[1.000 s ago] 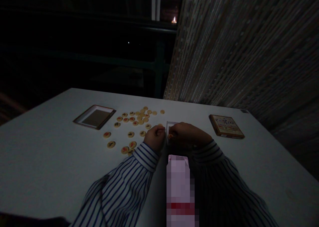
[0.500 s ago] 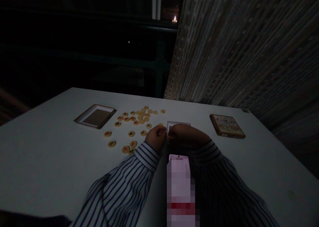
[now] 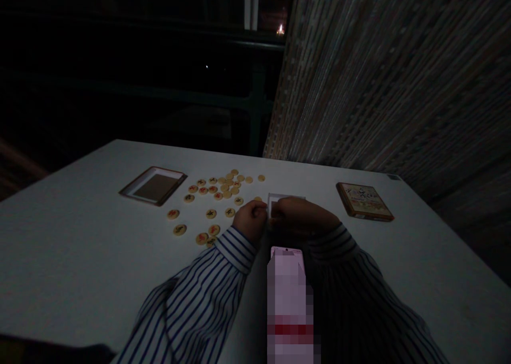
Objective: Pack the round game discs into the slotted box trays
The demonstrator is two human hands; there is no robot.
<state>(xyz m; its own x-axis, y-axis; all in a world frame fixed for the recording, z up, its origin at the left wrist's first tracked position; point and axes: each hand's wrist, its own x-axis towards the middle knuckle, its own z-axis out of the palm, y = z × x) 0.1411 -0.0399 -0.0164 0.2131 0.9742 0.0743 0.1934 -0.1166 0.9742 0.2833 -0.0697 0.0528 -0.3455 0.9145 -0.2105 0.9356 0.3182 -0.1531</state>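
My left hand [image 3: 250, 220] and my right hand [image 3: 299, 214] meet at the middle of a white table [image 3: 80, 257], both with fingers curled. Between them is a small white tray or sheet [image 3: 285, 199] whose near part they cover. The left hand pinches its left edge. The right hand lies over it, and what its fingers hold is too dark to make out. Several round pale game discs [image 3: 217, 193] with red or black marks lie scattered just left of my hands.
A shallow brown-rimmed box lid [image 3: 154, 184] lies at the far left. A brown square box with a printed top [image 3: 364, 200] lies to the right. A pale pixelated object [image 3: 288, 300] hangs below my hands. A woven blind [image 3: 379, 76] rises on the right.
Both hands have stayed together at the white tray, with only slight shifts. The discs and boxes have not moved.
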